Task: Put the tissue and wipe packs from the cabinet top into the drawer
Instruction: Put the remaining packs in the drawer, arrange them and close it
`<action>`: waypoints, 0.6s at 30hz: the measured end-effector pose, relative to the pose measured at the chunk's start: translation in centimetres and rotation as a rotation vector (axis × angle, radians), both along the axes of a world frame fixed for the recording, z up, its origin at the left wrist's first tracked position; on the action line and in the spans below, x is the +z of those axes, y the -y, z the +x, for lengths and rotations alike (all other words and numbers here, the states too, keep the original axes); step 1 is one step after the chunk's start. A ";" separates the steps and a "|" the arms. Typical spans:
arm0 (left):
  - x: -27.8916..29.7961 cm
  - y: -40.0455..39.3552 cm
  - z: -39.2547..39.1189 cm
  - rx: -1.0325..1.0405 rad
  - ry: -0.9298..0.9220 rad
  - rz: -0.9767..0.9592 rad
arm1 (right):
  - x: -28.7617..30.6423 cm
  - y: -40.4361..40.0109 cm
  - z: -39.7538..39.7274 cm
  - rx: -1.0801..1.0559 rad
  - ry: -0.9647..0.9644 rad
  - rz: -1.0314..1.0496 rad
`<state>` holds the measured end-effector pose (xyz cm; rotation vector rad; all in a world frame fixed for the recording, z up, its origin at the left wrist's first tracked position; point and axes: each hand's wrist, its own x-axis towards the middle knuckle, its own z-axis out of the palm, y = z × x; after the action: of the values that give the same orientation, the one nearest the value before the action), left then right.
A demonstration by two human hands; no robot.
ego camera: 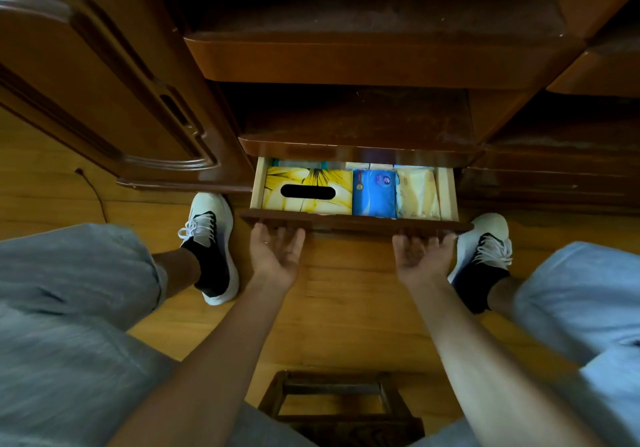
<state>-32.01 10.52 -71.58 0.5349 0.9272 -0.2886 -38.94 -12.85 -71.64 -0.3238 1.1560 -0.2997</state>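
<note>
Drawer (258, 183): partly open, filled side to side by tissue box (308, 191), blue pack (374, 193), yellow pack (417, 193).
Above: cabinet ledge (356, 150) overhangs its back.
Floor (346, 290): open between both shoes.

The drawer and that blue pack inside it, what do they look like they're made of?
Drawer: wood, seemingly; dark glossy front, pale unfinished side walls showing grain. Blue pack: probably soft plastic film, since its printed surface shines and puckers slightly.
</note>
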 end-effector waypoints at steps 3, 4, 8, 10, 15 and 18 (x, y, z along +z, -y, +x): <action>-0.3 0.7 2.0 -0.007 0.049 -0.038 | 0.1 0.8 2.2 -0.030 0.030 0.028; -0.4 1.0 2.8 -0.028 0.075 -0.053 | 0.1 1.2 3.1 -0.034 0.038 0.033; -0.5 2.1 8.1 -0.090 0.128 -0.091 | -0.4 3.9 7.2 -0.028 0.080 0.038; -0.5 2.9 10.7 -0.095 0.123 -0.092 | -0.7 5.4 9.2 -0.008 0.106 0.039; -1.3 5.0 11.8 -0.113 0.117 -0.039 | -1.6 4.8 11.3 -0.008 0.073 0.002; -0.9 4.6 12.0 -0.119 0.103 -0.023 | -1.3 5.0 10.9 0.030 0.077 0.008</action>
<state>-20.02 5.89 -72.47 0.5795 0.7928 -0.3752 -28.06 -17.89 -72.96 -0.3202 1.0759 -0.2790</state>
